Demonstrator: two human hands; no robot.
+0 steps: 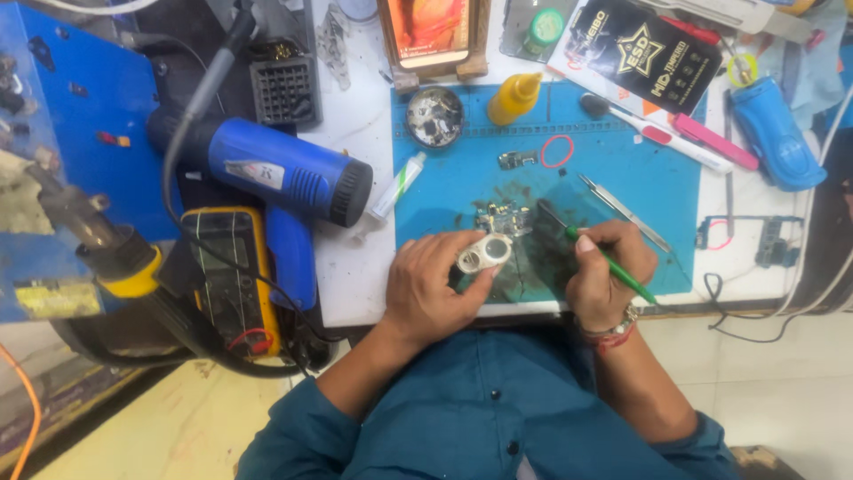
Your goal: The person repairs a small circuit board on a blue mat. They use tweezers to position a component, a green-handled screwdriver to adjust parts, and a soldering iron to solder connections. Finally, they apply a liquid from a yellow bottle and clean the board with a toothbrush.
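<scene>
One blue work mat (640,178) on cluttered white bench (355,267), heat gun (275,173) alongside.

Single head cam — steep downward look, close over blue mat (622,169)

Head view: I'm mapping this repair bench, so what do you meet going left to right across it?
Yellow multimeter → blue heat gun → left hand holding a silver loupe → right hand with a green tool → blue case.
</scene>
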